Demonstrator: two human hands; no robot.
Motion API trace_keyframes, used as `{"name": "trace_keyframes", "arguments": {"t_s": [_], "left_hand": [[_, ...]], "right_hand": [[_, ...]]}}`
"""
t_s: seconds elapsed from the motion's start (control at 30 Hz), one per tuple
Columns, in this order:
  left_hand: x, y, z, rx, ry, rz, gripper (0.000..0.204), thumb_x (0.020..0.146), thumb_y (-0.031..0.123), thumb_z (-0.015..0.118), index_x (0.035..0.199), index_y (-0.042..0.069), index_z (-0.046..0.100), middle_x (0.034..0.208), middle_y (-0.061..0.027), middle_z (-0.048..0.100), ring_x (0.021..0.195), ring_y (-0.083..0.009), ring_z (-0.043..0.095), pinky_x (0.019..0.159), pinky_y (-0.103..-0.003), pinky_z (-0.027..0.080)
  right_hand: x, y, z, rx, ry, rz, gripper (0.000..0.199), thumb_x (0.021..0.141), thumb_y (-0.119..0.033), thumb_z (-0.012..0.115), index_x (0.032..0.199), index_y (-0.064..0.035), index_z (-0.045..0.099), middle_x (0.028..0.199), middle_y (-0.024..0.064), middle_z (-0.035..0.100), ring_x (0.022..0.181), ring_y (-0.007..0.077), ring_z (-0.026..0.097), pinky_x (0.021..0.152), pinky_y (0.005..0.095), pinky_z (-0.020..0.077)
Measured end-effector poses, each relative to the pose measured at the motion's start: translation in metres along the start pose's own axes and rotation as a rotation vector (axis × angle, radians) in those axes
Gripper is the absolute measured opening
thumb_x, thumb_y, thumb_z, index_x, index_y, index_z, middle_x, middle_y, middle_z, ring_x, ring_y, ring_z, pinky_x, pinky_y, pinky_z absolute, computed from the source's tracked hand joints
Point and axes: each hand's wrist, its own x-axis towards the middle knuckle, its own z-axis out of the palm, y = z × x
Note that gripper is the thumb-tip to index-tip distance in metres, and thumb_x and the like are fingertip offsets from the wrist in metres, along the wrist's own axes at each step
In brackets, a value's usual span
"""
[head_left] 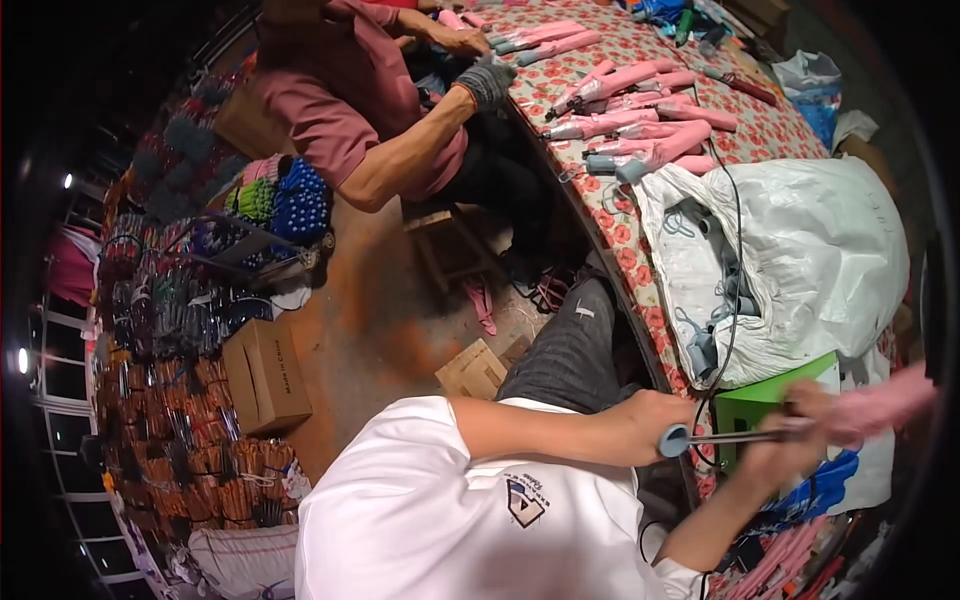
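- Working on a pink umbrella [880,400] seems to be the step in hand: its metal shaft [745,436] is drawn out, with a grey-blue handle [673,440] at the near end.
- Left hand [655,415] lies just beside the handle, touching or nearly so; whether it is closed round it or merely braced there I cannot tell (the wrist hides the fingers).
- Right hand [800,430] is closed round the shaft where it meets the pink canopy, though it is blurred.
- Umbrella runs crosswise between the two hands, above the edge of the flowered surface [640,270], near a green box [765,400] and a white sack [810,250].
- Next move, as I judge, calls for a firm hold at both ends and a straight push or pull along the shaft.
- Another person's gloved hand [487,80] rests by more pink umbrellas [640,125] farther along.
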Motion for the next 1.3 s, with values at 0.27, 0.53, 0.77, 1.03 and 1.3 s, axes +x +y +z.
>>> {"name": "trace_keyframes", "arguments": {"t_s": [0.27,0.53,0.77,1.03,1.3], "left_hand": [[0.024,-0.039,-0.022,0.106,0.193,0.094,0.036,0.064,0.014,0.081,0.090,0.005,0.058,0.079,-0.0080,0.061,0.067,-0.0249,0.058,0.064,-0.033,0.047],[0.031,-0.058,0.010,0.016,-0.037,0.000,0.029,0.063,0.009,0.082,0.081,0.006,0.059,0.074,-0.0047,0.060,0.062,-0.0209,0.054,0.060,-0.030,0.045],[0.036,-0.051,0.017,0.100,0.065,-0.092,0.028,0.061,0.004,0.080,0.078,0.005,0.057,0.072,-0.0045,0.059,0.060,-0.0190,0.053,0.059,-0.029,0.045],[0.036,-0.057,0.006,0.149,0.217,-0.144,0.028,0.062,0.004,0.081,0.078,0.005,0.057,0.070,-0.0042,0.059,0.059,-0.0168,0.053,0.057,-0.028,0.044],[0.046,-0.063,0.021,0.114,0.140,-0.175,0.028,0.064,0.008,0.082,0.079,0.004,0.059,0.067,-0.0043,0.059,0.058,-0.0163,0.053,0.056,-0.028,0.044]], "right_hand": [[-0.021,0.007,-0.043,0.349,-0.182,0.114,0.041,0.094,-0.046,0.051,0.069,-0.0152,0.040,0.058,0.0005,0.044,0.049,0.0093,0.039,0.054,0.0247,0.0350],[-0.031,0.000,-0.023,0.425,-0.274,-0.068,0.062,0.086,-0.065,0.048,0.054,-0.0149,0.027,0.048,-0.0038,0.027,0.043,0.0110,0.019,0.044,0.0275,0.0198],[-0.046,0.023,-0.030,0.190,-0.251,-0.007,0.061,0.086,-0.062,0.050,0.053,-0.0164,0.027,0.048,-0.0047,0.034,0.043,0.0098,0.027,0.046,0.0272,0.0266],[-0.045,0.026,0.003,-0.312,0.186,-0.087,0.048,0.090,-0.051,0.056,0.068,-0.0088,0.050,0.058,0.0002,0.052,0.048,0.0135,0.044,0.054,0.0279,0.0406],[-0.018,0.015,-0.043,-0.768,-0.075,-0.484,0.041,0.092,-0.042,0.053,0.092,-0.0014,0.054,0.061,0.0065,0.056,0.050,0.0166,0.050,0.053,0.0280,0.0430]]}}
